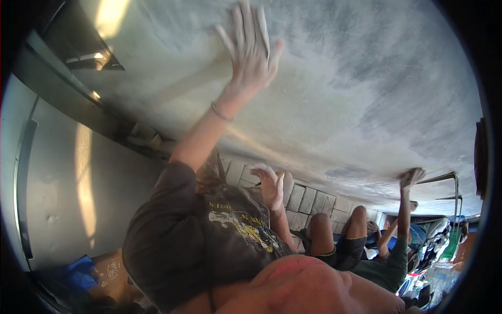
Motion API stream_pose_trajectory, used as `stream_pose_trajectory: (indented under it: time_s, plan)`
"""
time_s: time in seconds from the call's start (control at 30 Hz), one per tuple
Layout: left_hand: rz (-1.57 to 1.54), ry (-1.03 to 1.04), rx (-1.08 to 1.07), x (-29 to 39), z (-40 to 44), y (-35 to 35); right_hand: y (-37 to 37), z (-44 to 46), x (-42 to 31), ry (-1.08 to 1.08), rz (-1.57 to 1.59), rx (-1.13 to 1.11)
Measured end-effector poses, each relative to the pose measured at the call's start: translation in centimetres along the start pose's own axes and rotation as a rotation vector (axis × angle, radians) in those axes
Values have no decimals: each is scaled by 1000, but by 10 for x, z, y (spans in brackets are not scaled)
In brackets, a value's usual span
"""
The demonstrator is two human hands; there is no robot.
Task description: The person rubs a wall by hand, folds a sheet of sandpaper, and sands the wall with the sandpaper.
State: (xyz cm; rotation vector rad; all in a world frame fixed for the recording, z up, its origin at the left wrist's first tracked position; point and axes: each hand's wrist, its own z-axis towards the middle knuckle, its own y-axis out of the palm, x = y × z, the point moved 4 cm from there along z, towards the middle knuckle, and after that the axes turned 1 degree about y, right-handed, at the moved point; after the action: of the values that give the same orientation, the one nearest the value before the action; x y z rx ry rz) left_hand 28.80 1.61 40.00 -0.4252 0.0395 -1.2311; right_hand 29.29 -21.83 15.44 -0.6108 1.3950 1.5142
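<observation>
My left hand (251,60) lies against a large, smooth grey surface (324,89) in the upper part of the view. Its fingers are spread, its back faces the camera, and a thin band circles the wrist. Pale dust coats the fingers. My right hand (270,186) is near the lower edge of that surface, in front of my dark printed shirt. It looks dusty, with the fingers loosely bent and the thumb apart, and no object shows in it. Whether it touches anything cannot be told.
A co-worker (387,267) in dark green sits at the right, one hand (411,178) on the grey surface. Paving blocks (308,201) show below. A metal panel (104,178) stands left, above a cardboard box (111,275) and blue plastic (82,271). A metal frame (455,191) is far right.
</observation>
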Motion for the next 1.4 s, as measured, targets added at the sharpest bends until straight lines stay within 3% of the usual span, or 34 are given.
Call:
stream_pose_trajectory:
  time_s: [0.03, 0.1, 0.23, 0.4, 0.63, 0.77, 0.9, 1.03, 1.1, 1.3, 1.4]
  plan:
    - [0, 19, -3, 2, -30, 9, 2, 1, 1, -16, 9, 2]
    - [103, -45, -262, -4, -90, 40, 7, -1, 5, 44, -23, -16]
    - [97, -64, -192, -2, -101, 53, 4, -9, 1, 93, -57, -40]
    - [-85, -49, 54, 10, -3, 4, -9, -13, -7, 45, -121, 29]
    - [216, -11, -182, -13, -94, 46, -2, -10, 0, 52, -142, 44]
    - [-22, -63, -60, 1, -36, 18, 2, -16, 2, 115, -164, 1]
    - [129, -60, 12, 6, 9, -3, -7, -17, 7, 157, -146, -32]
    - [-32, -47, -24, -3, -54, 14, -9, -11, 3, 95, -228, -57]
    - [135, -76, -181, -17, -99, 37, -11, -8, 8, 63, -194, -37]
    - [-47, -58, 47, 2, -5, 1, 6, -14, 10, 199, -162, -10]
    - [66, -58, -2, 9, 27, -12, 11, -17, 8, 275, -164, 52]
